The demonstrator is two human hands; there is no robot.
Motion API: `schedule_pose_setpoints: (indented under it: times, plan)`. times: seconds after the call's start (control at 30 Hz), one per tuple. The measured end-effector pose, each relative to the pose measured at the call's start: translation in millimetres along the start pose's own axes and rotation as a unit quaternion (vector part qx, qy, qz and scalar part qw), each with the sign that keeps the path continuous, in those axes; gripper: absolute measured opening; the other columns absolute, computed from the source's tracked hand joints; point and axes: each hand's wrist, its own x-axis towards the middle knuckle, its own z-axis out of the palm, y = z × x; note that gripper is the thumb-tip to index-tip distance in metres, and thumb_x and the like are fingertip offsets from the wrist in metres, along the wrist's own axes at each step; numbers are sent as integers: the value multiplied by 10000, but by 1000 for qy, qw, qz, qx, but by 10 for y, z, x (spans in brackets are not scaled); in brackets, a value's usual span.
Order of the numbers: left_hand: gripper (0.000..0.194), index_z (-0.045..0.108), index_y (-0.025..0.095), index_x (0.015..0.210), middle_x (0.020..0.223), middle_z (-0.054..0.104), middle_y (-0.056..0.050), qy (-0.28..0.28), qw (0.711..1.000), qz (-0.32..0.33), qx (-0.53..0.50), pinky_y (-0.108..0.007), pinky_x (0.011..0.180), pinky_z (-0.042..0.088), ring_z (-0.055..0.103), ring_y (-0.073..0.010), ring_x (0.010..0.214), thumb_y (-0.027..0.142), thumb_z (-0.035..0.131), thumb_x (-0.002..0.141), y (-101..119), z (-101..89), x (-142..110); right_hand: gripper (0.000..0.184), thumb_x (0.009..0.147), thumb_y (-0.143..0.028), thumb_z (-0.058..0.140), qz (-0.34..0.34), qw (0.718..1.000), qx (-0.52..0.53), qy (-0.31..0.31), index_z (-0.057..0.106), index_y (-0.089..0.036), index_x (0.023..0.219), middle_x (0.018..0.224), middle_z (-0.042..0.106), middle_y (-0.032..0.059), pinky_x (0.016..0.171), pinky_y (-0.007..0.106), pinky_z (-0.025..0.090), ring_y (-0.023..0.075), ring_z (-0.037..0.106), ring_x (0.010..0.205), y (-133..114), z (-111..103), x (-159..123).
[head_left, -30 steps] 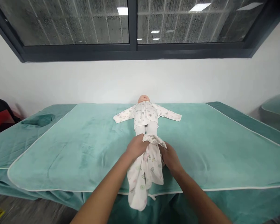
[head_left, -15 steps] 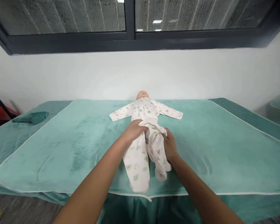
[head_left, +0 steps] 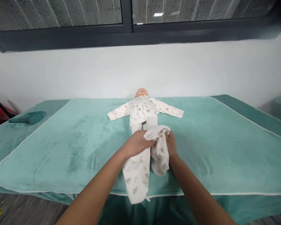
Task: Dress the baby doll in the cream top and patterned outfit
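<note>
1. Trousers of thin white printed cloth (head_left: 136, 179): over the lower legs of a white-legged baby doll (head_left: 141, 92) in a white printed long-sleeved jacket (head_left: 138, 111); one trouser leg reaches the near edge of a teal plush blanket (head_left: 72, 150), the other is bunched.
2. Left hand (head_left: 139, 144): its fingers close on the gathered cloth.
3. Right hand (head_left: 171, 144): its fingers curl round the opposite side, tips hidden.
4. Step, as judged: gathering the bunched trouser leg for the doll's limb.
5. Next move, probably: calls for a wide opening and an even upward draw.
</note>
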Motion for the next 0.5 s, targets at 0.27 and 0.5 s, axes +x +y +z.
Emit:
schedule_pose_setpoints:
  times: [0.27,0.5]
  plan:
    - [137,622,168,813,893,689,-62,150,975,33,163,-311,738,406,602,-228,853,249,512,823,-115,-153,309,260,771,-416,599,5,999,32,20,621,-195,906,872,661,10,697,294,438,180,549,780,65,12,24]
    - [96,577,195,822,872,657,-22,201,979,-24,29,-284,735,405,597,-205,864,278,530,833,-59,135,237,278,742,-405,664,57,993,99,-36,651,-195,924,860,691,25,702,306,463,197,586,790,-101,-72,-31]
